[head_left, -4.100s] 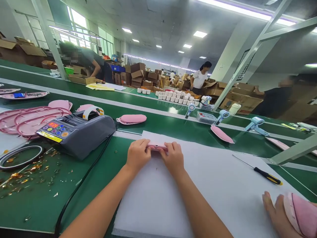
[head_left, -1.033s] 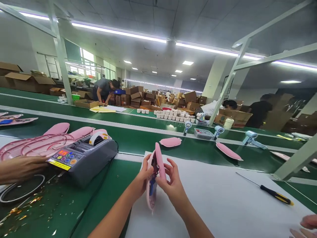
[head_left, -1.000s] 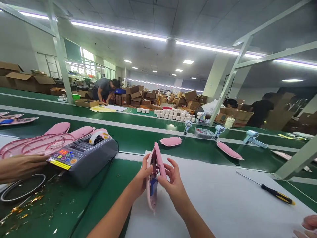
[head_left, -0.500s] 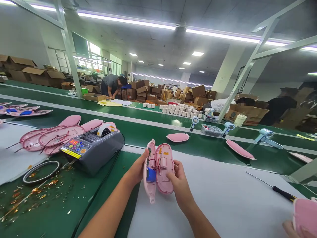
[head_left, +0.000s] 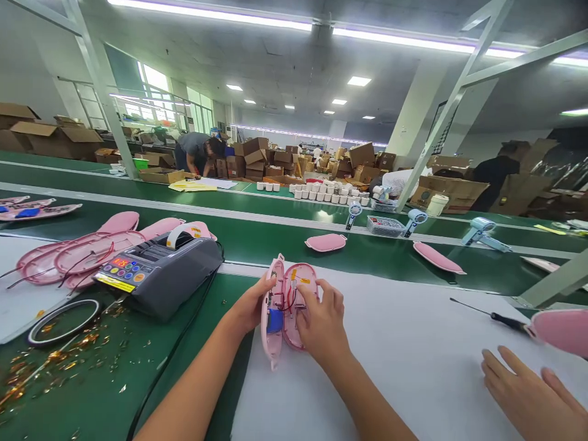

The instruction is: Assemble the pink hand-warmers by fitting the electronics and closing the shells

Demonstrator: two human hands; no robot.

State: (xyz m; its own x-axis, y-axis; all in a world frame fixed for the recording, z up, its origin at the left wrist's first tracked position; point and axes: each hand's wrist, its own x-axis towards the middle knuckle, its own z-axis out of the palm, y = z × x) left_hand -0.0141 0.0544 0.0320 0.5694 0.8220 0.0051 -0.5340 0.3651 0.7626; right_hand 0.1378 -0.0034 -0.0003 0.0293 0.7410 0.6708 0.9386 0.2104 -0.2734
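Pink plastic is gripped at its outer side by the left hand, closed with its thumb over the rim of the left shell half. The fingers of the right hand are half curled into the right shell half; whether any part is pinched there cannot be told. Both halves are held side by side, spread like a book, over the left part of a white sheet on the green desk. As far as can be judged, the fitting-out is well advanced: a blue block is already seated in the left half, red and dark wires are run between the halves, and yellow tape is stuck inside the right one. The halves are not yet joined, so the closing appears to be left undone. To the left, wired pink halves are laid beside a tape dispenser. To the right, a screwdriver is left near another person's hand, spread and unloaded. Beyond the sheet, a pink shell is laid with its inside hidden.
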